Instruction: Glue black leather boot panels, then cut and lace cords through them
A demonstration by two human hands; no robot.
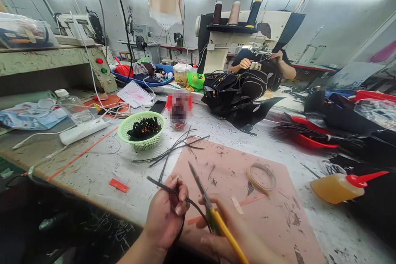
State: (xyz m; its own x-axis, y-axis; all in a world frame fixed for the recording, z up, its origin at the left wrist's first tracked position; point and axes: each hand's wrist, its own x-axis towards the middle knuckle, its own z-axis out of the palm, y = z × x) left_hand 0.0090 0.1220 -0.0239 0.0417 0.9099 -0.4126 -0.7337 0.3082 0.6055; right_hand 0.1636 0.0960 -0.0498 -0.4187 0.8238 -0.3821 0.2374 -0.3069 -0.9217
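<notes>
My left hand (165,210) is closed around a thin black cord (196,206); one cord end sticks out to the left, and the rest curves right toward my other hand. My right hand (225,227) holds scissors (202,187) with yellow handles, their blades pointing up and away, just right of the cord. Beyond my hands several black strips (176,148) lie loose on the white table (136,181). A pale green basket (141,142) of small black pieces stands behind them. Under my right hand is a pink sheet (278,222) bearing a tape roll (261,177).
A glue bottle (337,188) with a red nozzle lies at the right, near a red tray (312,142) of black strips. A black bag (235,90) sits ahead, before a sewing machine where another person's hands (246,63) work. A white power strip (83,130) lies left.
</notes>
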